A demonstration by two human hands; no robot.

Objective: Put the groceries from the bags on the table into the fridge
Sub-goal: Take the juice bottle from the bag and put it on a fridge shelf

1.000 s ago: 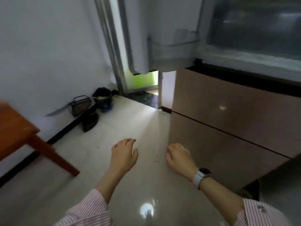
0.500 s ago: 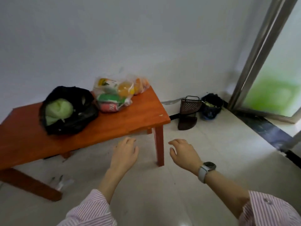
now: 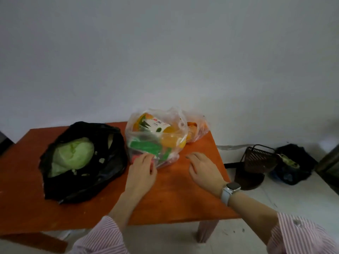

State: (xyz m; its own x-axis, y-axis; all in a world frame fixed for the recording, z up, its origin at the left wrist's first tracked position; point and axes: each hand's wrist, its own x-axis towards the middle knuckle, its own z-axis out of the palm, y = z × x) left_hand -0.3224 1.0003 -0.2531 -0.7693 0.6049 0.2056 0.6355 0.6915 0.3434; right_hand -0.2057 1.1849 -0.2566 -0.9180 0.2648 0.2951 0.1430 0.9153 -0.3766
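Observation:
A low orange wooden table (image 3: 174, 198) carries two bags. On the left a black plastic bag (image 3: 102, 173) lies open around a pale green cabbage (image 3: 72, 155). Right of it a clear plastic bag (image 3: 156, 136) holds green and red packets, a white carton and orange fruit, with a second clear bag of oranges (image 3: 199, 130) behind it. My left hand (image 3: 143, 169) rests at the clear bag's near edge, fingers touching the plastic. My right hand (image 3: 203, 166), a watch on its wrist, hovers over the tabletop just right of the bag, holding nothing. The fridge is out of view.
A white wall stands directly behind the table. On the pale floor to the right sit a dark wire basket (image 3: 258, 158) and a black bag of rubbish (image 3: 293, 164). A dark door frame edge (image 3: 330, 162) shows at the far right.
My view has swung left from the fridge and doorway to the table. Both hands have come over the tabletop, the left one reaching the clear bag.

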